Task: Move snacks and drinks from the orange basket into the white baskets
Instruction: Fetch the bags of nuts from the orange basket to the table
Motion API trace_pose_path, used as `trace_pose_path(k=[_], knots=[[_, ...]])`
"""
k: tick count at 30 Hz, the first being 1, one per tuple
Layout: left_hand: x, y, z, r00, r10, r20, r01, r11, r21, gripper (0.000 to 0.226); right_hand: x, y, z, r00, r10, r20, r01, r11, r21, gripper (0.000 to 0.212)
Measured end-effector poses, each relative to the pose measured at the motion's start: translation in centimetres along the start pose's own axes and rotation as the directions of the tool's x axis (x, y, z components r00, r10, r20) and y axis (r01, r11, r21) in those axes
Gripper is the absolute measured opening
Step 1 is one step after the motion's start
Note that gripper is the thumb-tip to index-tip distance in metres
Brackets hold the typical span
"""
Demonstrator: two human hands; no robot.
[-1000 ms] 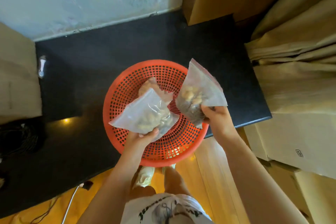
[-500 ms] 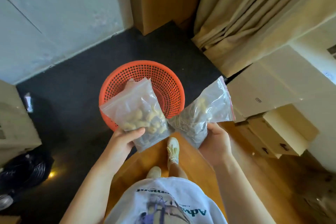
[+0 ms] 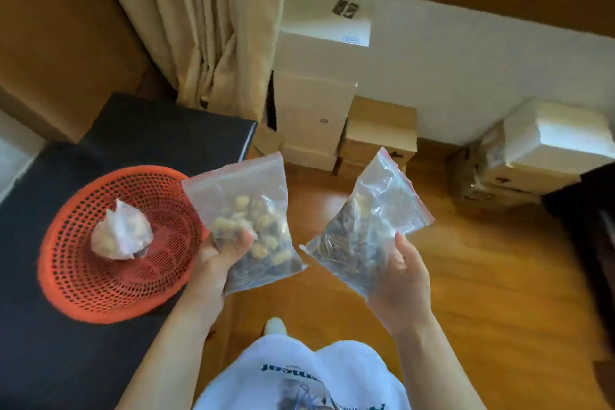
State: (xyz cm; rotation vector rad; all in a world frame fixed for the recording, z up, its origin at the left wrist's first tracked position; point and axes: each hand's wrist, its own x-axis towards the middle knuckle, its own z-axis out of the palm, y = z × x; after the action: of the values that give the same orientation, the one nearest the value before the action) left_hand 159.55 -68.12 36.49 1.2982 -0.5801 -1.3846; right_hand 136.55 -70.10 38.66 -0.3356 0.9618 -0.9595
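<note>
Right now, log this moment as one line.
left hand: holds nut bag | right hand: holds red-zip bag | orange basket: one bag left | white baskets: not in view

Open wooden floor (image 3: 466, 276) beneath both held bags, orange basket (image 3: 83, 293) and black table (image 3: 66, 359) close left, stacked boxes (image 3: 319, 116) ahead

Orange basket (image 3: 100, 289) – perforated plastic; floor (image 3: 482, 276) – glossy wood
</note>
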Motion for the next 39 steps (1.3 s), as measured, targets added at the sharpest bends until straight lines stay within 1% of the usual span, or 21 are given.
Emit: trace_pose_path(k=[1, 2, 3, 4, 5, 6, 8, 10, 11, 13, 16, 17, 21, 24, 26, 28, 29, 32, 34, 36, 39], knots=[[0.2, -0.3, 1.9, 0.999, -0.007, 0.041, 0.006, 0.999, 0.041, 0.088, -1.1, -0.7, -1.6, 0.993, -0.063, -0.105, 0.059, 0.998, -0.036, 0.027], [0.2, -0.8, 4.0, 0.995, -0.025, 0.099, 0.018, 0.997, 0.070, 0.084, -2.4, -1.3, -3.3, 0.979, -0.121, -0.163, 0.111, 0.992, -0.067, 0.041], [0.0, -1.4, 6.1, 0.986, -0.048, 0.158, 0.034, 0.996, 0.088, 0.079, -3.9, -2.0, -4.9, 0.968, -0.158, -0.194, 0.142, 0.985, -0.096, 0.066], [-0.3, -2.1, 8.4, 0.974, -0.074, 0.213, 0.050, 0.992, 0.114, 0.076, -5.4, -2.5, -6.7, 0.955, -0.186, -0.232, 0.164, 0.980, -0.114, 0.086], [-0.9, -3.0, 10.8, 0.959, -0.102, 0.266, 0.064, 0.987, 0.150, 0.073, -7.2, -3.0, -8.6, 0.933, -0.221, -0.284, 0.197, 0.974, -0.108, 0.091], [-1.6, -4.0, 13.3, 0.940, -0.135, 0.315, 0.078, 0.979, 0.187, 0.071, -9.1, -3.3, -10.9, 0.903, -0.262, -0.342, 0.241, 0.965, -0.102, 0.083], [-3.8, -6.1, 18.4, 0.893, -0.190, 0.407, 0.089, 0.963, 0.256, 0.070, -13.0, -4.1, -14.9, 0.841, -0.332, -0.426, 0.323, 0.942, -0.095, 0.061], [-6.8, -8.6, 23.5, 0.849, -0.228, 0.476, 0.074, 0.944, 0.320, 0.071, -17.4, -4.6, -19.2, 0.774, -0.381, -0.505, 0.389, 0.916, -0.095, 0.051], [-8.4, -10.0, 26.0, 0.827, -0.244, 0.506, 0.062, 0.935, 0.350, 0.067, -19.6, -4.8, -21.2, 0.738, -0.395, -0.547, 0.415, 0.905, -0.093, 0.052], [-11.8, -12.7, 30.6, 0.775, -0.278, 0.568, 0.034, 0.915, 0.401, 0.050, -23.9, -5.2, -25.1, 0.655, -0.418, -0.630, 0.461, 0.881, -0.104, 0.054], [-16.8, -16.9, 36.9, 0.676, -0.357, 0.645, 0.003, 0.876, 0.482, 0.024, -30.1, -5.1, -30.9, 0.521, -0.412, -0.748, 0.517, 0.849, -0.108, 0.053], [-18.3, -18.1, 38.6, 0.648, -0.381, 0.659, -0.009, 0.862, 0.507, 0.022, -32.0, -4.9, -32.7, 0.484, -0.401, -0.778, 0.537, 0.838, -0.098, 0.053], [-23.7, -22.5, 44.6, 0.545, -0.460, 0.701, -0.058, 0.813, 0.579, 0.026, -38.3, -2.9, -38.6, 0.345, -0.327, -0.880, 0.602, 0.796, -0.060, 0.052], [-26.6, -24.8, 47.9, 0.463, -0.512, 0.723, -0.101, 0.780, 0.617, 0.027, -41.1, -1.3, -41.5, 0.243, -0.268, -0.932, 0.642, 0.765, -0.053, 0.052], [-28.7, -27.1, 50.7, 0.404, -0.562, 0.721, -0.132, 0.745, 0.654, 0.027, -42.9, -0.2, -43.8, 0.173, -0.204, -0.963, 0.673, 0.739, -0.035, 0.053], [-29.7, -28.3, 52.3, 0.359, -0.598, 0.717, -0.132, 0.728, 0.673, 0.024, -43.4, 0.0, -44.9, 0.147, -0.176, -0.973, 0.700, 0.714, -0.023, 0.050], [-30.2, -29.0, 53.1, 0.340, -0.611, 0.715, -0.133, 0.722, 0.679, 0.026, -43.7, 0.0, -45.5, 0.134, -0.163, -0.977, 0.713, 0.701, -0.019, 0.048], [-32.7, -32.8, 58.1, 0.257, -0.667, 0.699, -0.144, 0.688, 0.711, 0.030, -45.8, -0.7, -49.2, 0.074, -0.092, -0.993, 0.741, 0.672, -0.007, 0.053], [-34.4, -34.7, 61.7, 0.203, -0.683, 0.702, -0.166, 0.683, 0.712, 0.026, -47.1, -1.9, -51.6, 0.037, -0.061, -0.997, 0.750, 0.662, -0.013, 0.058], [-35.8, -36.3, 65.7, 0.154, -0.689, 0.708, -0.181, 0.685, 0.706, 0.027, -48.5, -3.7, -54.1, -0.006, -0.036, -0.999, 0.757, 0.653, -0.028, 0.061], [-38.0, -37.8, 72.0, 0.067, -0.699, 0.712, -0.220, 0.686, 0.694, 0.027, -50.5, -6.9, -57.6, -0.061, -0.012, -0.998, 0.772, 0.634, -0.054, 0.054]])
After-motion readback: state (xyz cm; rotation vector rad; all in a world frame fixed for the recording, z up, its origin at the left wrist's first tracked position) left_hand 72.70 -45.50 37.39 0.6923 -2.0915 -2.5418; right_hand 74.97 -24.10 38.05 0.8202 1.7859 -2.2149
